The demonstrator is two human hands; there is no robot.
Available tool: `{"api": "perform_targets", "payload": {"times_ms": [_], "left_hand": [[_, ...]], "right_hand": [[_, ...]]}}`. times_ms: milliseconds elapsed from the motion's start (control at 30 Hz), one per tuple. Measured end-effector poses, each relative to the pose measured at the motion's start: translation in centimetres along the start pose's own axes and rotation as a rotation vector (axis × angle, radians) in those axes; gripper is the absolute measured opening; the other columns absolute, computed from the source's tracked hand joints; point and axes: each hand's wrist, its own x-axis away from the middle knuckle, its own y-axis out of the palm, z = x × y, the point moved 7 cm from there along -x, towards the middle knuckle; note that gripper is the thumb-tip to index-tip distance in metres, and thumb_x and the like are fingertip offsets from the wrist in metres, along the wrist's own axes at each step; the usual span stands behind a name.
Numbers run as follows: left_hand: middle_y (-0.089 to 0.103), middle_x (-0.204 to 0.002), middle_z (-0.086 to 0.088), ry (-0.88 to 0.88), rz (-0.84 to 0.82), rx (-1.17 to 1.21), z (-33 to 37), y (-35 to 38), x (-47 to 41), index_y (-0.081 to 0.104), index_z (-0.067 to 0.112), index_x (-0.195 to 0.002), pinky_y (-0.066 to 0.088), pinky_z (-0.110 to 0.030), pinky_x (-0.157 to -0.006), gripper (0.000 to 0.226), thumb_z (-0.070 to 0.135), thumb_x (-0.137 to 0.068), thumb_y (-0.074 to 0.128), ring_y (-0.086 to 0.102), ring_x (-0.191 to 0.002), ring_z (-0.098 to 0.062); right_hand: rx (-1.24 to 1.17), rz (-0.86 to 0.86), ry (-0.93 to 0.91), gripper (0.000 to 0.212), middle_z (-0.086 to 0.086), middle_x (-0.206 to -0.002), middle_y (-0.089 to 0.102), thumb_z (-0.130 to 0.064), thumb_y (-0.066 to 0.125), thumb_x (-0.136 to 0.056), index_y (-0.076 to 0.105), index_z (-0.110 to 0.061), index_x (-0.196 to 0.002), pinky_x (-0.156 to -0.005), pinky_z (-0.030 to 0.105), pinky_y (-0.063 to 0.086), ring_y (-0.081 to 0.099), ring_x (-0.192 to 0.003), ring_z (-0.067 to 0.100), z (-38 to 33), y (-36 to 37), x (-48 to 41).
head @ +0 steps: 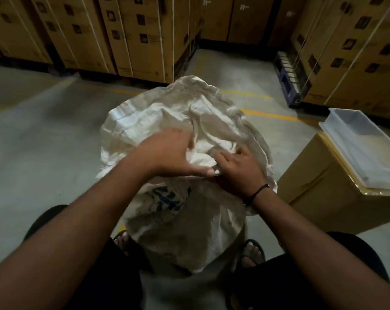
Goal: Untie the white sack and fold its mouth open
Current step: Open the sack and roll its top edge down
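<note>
Now: both hands at the mouth of the white sack

Seen from above, a white sack (180, 135) with blue print on its near side is stood upright on the concrete floor (44, 130), between the person's two sandalled feet. Its upper cloth is spread wide and rumpled, and no knot or cord can be made out, so the tie is judged to be already loosened, though this cannot be confirmed.

Just above the blue print, the left hand (167, 153) is laid flat on the cloth with its fingers extended and its thumb stretched toward the other hand; nothing is clearly pinched in it. Touching that thumb, the right hand (238, 168), with a dark band at the wrist, is curled over a fold of cloth at the near rim; whether the fold is truly gripped cannot be told.

Right of the sack, a pale plastic tray (366, 153) is rested on a cardboard box (319, 198). Beyond the sack, stacked cartons (144, 34) are lined along the floor.

For the fold to be done well, the near rim should be taken firmly in both hands, set apart, and the cloth rolled outward and downward evenly. The sack should be steadied by the feet so that it is not tipped.
</note>
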Motion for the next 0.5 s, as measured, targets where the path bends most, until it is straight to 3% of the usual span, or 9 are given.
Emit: {"api": "perform_targets", "payload": {"times_ms": [67,167,233,267,333,367,433,500], "left_hand": [[0.061,-0.132,0.001,0.061,-0.131,0.011,1.2,2.5,-1.1,0.044,0.027,-0.142,0.05,-0.038,-0.094,0.09,0.073,-0.07,0.072,0.059,-0.116,-0.023],[0.068,-0.122,-0.003,0.152,-0.294,0.054,1.4,5.4,-2.2,0.056,0.021,-0.131,0.049,-0.033,-0.088,0.051,0.033,-0.084,0.074,0.063,-0.105,-0.022],[0.07,-0.116,-0.005,0.173,-0.326,0.171,0.7,5.5,-2.8,0.063,0.013,-0.124,0.048,-0.032,-0.088,0.038,0.016,-0.087,0.071,0.064,-0.102,-0.023],[0.071,-0.114,-0.006,0.161,-0.341,0.241,0.1,5.3,-3.0,0.065,0.01,-0.123,0.05,-0.032,-0.089,0.035,0.01,-0.088,0.07,0.065,-0.1,-0.022],[0.073,-0.107,-0.006,0.134,-0.367,0.398,-1.1,4.4,-3.3,0.068,0.006,-0.118,0.053,-0.029,-0.084,0.029,0.001,-0.089,0.068,0.067,-0.091,-0.017],[0.074,-0.101,-0.004,0.129,-0.39,0.452,-1.4,3.8,-3.2,0.069,0.007,-0.113,0.053,-0.027,-0.08,0.025,-0.001,-0.089,0.067,0.067,-0.085,-0.012],[0.075,-0.093,0.001,0.119,-0.462,0.491,-1.8,3.3,-2.9,0.069,0.013,-0.104,0.055,-0.028,-0.078,0.019,0.001,-0.09,0.068,0.069,-0.081,-0.01],[0.076,-0.096,0.002,0.122,-0.507,0.408,-1.5,2.5,-2.3,0.07,0.017,-0.105,0.058,-0.037,-0.084,0.02,0.02,-0.087,0.077,0.072,-0.087,-0.016]], "right_hand": [[-0.039,-0.046,0.04,0.038,0.0,-0.093,0.073,-0.039,0.066,-0.08,0.068,-0.016,-0.109,-0.074,0.036,0.037,0.066,-0.069,0.027,0.2,0.3,0.4],[-0.185,-0.225,0.046,0.051,0.0,-0.107,0.074,-0.037,0.062,-0.076,0.059,-0.023,-0.125,-0.081,0.039,0.04,0.07,-0.082,0.027,0.7,1.4,1.3],[-0.268,-0.35,0.083,0.076,0.0,-0.132,0.065,-0.045,0.057,-0.076,0.039,-0.023,-0.146,-0.094,0.044,0.037,0.067,-0.106,0.027,0.7,1.7,2.1],[-0.298,-0.382,0.098,0.093,-0.001,-0.145,0.054,-0.058,0.058,-0.076,0.023,-0.022,-0.154,-0.099,0.048,0.035,0.061,-0.12,0.026,0.5,1.4,2.4],[-0.328,-0.423,0.106,0.13,-0.001,-0.16,0.033,-0.089,0.055,-0.063,-0.005,-0.023,-0.158,-0.107,0.058,0.03,0.044,-0.138,0.023,-0.6,0.6,2.9],[-0.314,-0.436,0.097,0.141,0.002,-0.161,0.028,-0.095,0.054,-0.056,-0.013,-0.023,-0.157,-0.108,0.06,0.03,0.04,-0.14,0.024,-1.4,0.4,3.1],[-0.256,-0.428,0.097,0.149,0.01,-0.158,0.029,-0.09,0.063,-0.052,-0.019,-0.021,-0.156,-0.105,0.054,0.041,0.045,-0.133,0.034,-2.7,0.9,3.1],[-0.174,-0.325,0.085,0.133,0.019,-0.143,0.045,-0.07,0.073,-0.068,-0.008,-0.015,-0.158,-0.097,0.047,0.049,0.057,-0.116,0.041,-3.5,1.4,2.9]]}}
